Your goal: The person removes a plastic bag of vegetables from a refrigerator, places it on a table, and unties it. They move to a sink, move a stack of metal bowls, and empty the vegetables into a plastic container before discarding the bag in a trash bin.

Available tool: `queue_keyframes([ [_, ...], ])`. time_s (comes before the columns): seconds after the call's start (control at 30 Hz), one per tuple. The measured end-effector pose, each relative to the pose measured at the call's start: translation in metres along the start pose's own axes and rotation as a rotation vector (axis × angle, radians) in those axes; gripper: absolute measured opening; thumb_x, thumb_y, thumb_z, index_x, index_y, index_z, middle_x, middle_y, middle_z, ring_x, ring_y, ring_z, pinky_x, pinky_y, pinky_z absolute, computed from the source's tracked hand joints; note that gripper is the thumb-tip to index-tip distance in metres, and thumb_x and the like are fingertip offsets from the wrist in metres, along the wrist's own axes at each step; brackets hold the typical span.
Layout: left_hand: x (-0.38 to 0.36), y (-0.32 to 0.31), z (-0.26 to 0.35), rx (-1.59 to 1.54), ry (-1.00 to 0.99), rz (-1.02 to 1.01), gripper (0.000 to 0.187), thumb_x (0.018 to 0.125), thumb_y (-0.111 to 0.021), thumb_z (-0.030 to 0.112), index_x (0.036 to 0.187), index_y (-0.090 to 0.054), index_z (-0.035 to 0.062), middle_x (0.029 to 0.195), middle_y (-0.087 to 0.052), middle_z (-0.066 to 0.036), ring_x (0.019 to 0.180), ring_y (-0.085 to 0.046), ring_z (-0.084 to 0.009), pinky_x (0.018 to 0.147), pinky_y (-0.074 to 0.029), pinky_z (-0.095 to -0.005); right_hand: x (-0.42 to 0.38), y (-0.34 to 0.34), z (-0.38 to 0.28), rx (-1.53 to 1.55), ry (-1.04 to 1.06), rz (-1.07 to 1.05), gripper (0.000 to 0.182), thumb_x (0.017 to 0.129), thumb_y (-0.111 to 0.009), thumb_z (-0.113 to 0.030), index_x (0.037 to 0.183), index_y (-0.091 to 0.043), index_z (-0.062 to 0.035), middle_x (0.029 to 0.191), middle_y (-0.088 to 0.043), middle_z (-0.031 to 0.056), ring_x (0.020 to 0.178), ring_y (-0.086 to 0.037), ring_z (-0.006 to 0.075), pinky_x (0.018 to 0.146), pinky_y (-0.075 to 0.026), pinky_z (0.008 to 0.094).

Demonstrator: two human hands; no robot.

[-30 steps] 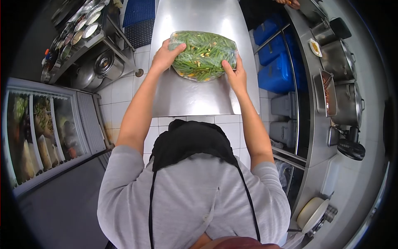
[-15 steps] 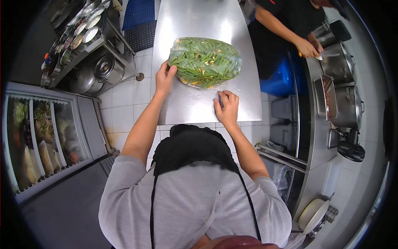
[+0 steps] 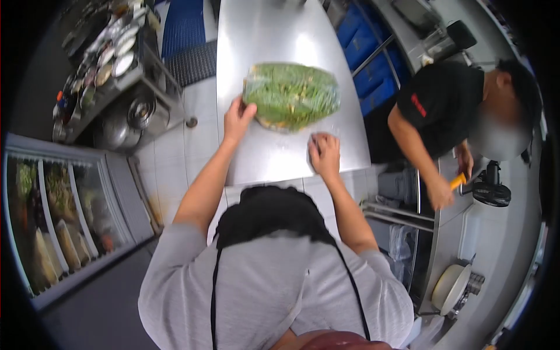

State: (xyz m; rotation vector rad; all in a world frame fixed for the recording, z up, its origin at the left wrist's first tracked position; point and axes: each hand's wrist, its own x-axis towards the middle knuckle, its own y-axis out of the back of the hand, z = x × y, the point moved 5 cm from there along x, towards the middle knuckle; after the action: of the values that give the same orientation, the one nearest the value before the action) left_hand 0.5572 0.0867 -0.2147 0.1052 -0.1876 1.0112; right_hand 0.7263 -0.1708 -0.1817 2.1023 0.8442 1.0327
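Grey-framed, a glass-fronted cabinet [image 3: 108,201] stands far to the left of the bag of greens [image 3: 291,98], on the wearer's side. Metal bowls [image 3: 123,64] crowd a steel rack well to the bag's left, and a blue mat [image 3: 184,32] lies on the floor beyond its upper left. Next comes the left hand [image 3: 239,119], open, with the thumb spread from the fingers and touching the bag's left edge. Clear plastic wraps the long green pieces; the bag lies flat on the steel worktop [image 3: 271,160], with paler bits showing among the green. Just below the bag's right half, the right hand [image 3: 325,153] rests at the worktop, apart from the plastic, its fingers loosely curled; blur hides whether they grip anything. Blue bins [image 3: 373,84] sit to the bag's upper right. Well to its right leans a co-worker [image 3: 446,105] in black, one hand [image 3: 440,195] at an orange handle [image 3: 458,181]
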Motion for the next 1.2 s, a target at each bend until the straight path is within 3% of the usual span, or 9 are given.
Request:
queue_keyframes([
  [0.1, 0.007, -0.004, -0.012, -0.076, -0.032, -0.069, 0.068, 0.089, -0.077, 0.031, 0.141, -0.048, -0.0018, 0.119, -0.065, -0.011, 0.104, -0.062, -0.0176, 0.092, -0.050, -0.0334, 0.003, 0.002, 0.001, -0.055, 0.081, 0.062, 0.021, 0.086, -0.069, -0.015, 0.103, -0.069, -0.0015, 0.106, -0.064, 0.0169, 0.101, -0.057, 0.0378, 0.089, -0.046, 0.0455],
  [0.17, 0.007, -0.005, -0.006, 0.082, 0.028, -0.118, 0.084, 0.079, -0.084, 0.036, 0.143, -0.044, -0.0021, 0.119, -0.065, -0.014, 0.105, -0.063, -0.0228, 0.092, -0.051, -0.0348, 0.002, 0.005, 0.000, -0.035, 0.053, 0.077, 0.020, 0.086, -0.069, -0.014, 0.102, -0.069, -0.0015, 0.106, -0.065, 0.0169, 0.100, -0.057, 0.0378, 0.090, -0.047, 0.0449],
  [0.37, 0.006, -0.003, 0.005, 0.158, -0.053, -0.180, 0.098, 0.074, -0.087, 0.036, 0.149, -0.036, -0.0020, 0.125, -0.062, -0.019, 0.109, -0.064, -0.0281, 0.094, -0.052, -0.0382, 0.000, 0.011, -0.008, -0.055, -0.048, 0.169, 0.019, 0.086, -0.070, -0.013, 0.102, -0.071, -0.0029, 0.104, -0.064, 0.0137, 0.101, -0.057, 0.0349, 0.090, -0.048, 0.0436],
  [0.93, 0.001, -0.001, 0.022, 0.178, -0.035, -0.197, 0.100, 0.066, -0.092, 0.022, 0.147, -0.037, -0.0022, 0.125, -0.063, -0.018, 0.112, -0.064, -0.0275, 0.096, -0.052, -0.0375, 0.001, 0.011, -0.004, -0.085, -0.094, 0.204, 0.018, 0.085, -0.068, -0.010, 0.101, -0.071, -0.0034, 0.103, -0.064, 0.0142, 0.099, -0.057, 0.0355, 0.090, -0.048, 0.0430],
  [1.2, 0.003, -0.001, -0.005, 0.209, -0.073, -0.191, 0.105, 0.069, -0.092, 0.031, 0.151, -0.034, 0.0012, 0.124, -0.062, -0.018, 0.108, -0.062, -0.0288, 0.094, -0.052, -0.0391, 0.000, 0.002, 0.004, -0.131, -0.035, 0.184, 0.013, 0.086, -0.065, -0.009, 0.097, -0.068, -0.0024, 0.101, -0.065, 0.0166, 0.097, -0.057, 0.0389, 0.088, -0.047, 0.0461],
])
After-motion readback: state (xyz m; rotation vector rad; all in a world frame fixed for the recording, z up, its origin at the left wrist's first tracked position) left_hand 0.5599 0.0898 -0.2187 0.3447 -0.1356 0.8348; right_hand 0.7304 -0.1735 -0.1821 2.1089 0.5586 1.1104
